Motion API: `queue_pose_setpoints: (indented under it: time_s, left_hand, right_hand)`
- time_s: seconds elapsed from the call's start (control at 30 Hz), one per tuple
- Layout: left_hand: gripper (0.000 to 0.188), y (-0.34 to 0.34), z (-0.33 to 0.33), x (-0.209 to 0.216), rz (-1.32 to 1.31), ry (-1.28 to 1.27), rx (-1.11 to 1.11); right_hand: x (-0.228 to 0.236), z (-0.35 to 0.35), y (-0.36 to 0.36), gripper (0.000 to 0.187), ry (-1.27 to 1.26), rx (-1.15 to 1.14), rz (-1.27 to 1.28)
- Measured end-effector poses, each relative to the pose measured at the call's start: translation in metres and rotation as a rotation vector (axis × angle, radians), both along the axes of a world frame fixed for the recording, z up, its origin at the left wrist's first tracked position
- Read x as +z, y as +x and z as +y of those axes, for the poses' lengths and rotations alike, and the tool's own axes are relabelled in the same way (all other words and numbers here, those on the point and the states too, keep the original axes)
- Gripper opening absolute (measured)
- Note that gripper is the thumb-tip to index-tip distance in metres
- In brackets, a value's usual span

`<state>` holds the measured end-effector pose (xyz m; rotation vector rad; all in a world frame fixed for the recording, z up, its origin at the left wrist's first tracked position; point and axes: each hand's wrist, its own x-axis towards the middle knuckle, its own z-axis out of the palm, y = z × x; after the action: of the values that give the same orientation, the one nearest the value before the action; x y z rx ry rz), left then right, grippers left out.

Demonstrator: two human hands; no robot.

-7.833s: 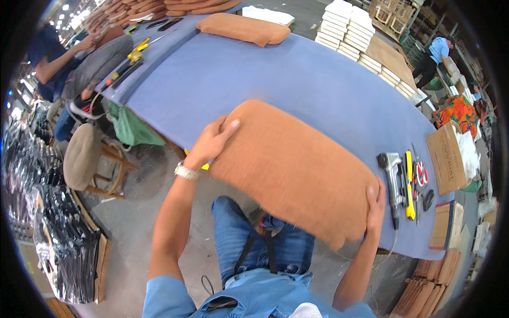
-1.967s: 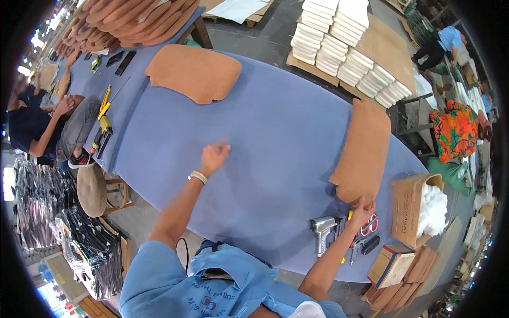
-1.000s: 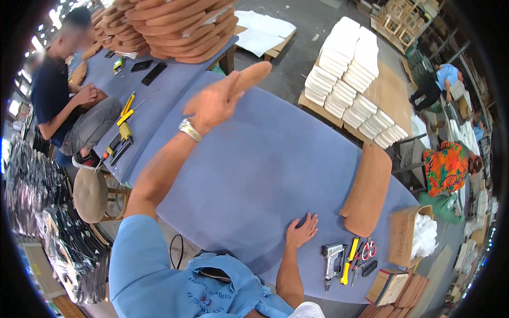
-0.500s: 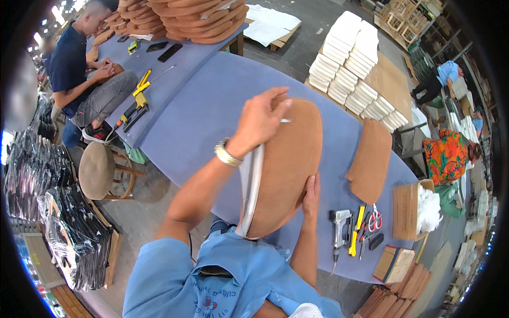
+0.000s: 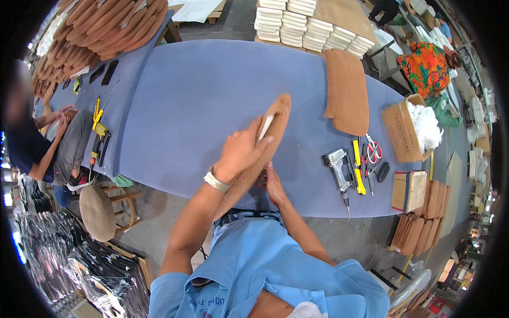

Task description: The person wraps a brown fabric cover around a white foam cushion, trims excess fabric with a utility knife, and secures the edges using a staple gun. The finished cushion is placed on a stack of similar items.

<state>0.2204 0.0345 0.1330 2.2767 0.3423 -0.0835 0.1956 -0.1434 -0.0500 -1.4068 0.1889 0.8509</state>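
Observation:
A brown fabric cushion cover with white filling [image 5: 265,128] showing in its slit is tipped up on its narrow edge in front of me. My left hand [image 5: 243,155], with a metal watch at the wrist, grips the cushion [image 5: 249,172] beside the white slit, thumb across its edge. Low on the other side, my right hand [image 5: 275,186] steadies the same cushion, some fingers hidden behind it. The cushion's lower end comes back to my waist over the edge of the blue-covered table [image 5: 185,116].
At right lie a brown cover panel [image 5: 347,93], a staple gun [image 5: 338,168], a yellow cutter [image 5: 357,167], red-handled scissors [image 5: 374,151] and a box of white stuffing [image 5: 405,130]. Brown cushions [image 5: 114,26] are piled far left, near a seated person [image 5: 32,132]. A stool [image 5: 98,212] stands left.
The cushion has turned from showing its broad brown face to standing on edge, its slit uppermost. My left hand has moved down its side; the view has shifted.

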Motion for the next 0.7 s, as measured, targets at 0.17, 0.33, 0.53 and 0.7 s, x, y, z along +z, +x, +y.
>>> queue_pose_setpoints:
  time_s: [0.17,0.33,0.53,0.7]
  left_hand:
    - [0.053,-0.008,-0.013,-0.05,0.029,0.019,-0.068]
    - [0.044,0.028,-0.019,-0.039,-0.143,0.059,-0.147]
    - [0.031,0.076,-0.029,-0.054,-0.304,-0.107,-0.052]
    - [0.035,0.08,-0.021,-0.074,-0.21,-0.291,0.065]
  right_hand:
    - [0.038,-0.006,0.065,0.058,0.006,-0.179,-0.427]
    - [0.094,-0.011,0.099,0.069,-0.191,-0.123,-0.72]
    - [0.093,-0.01,0.09,0.074,-0.249,-0.148,-0.73]
    - [0.099,-0.011,0.09,0.074,-0.256,-0.151,-0.686]
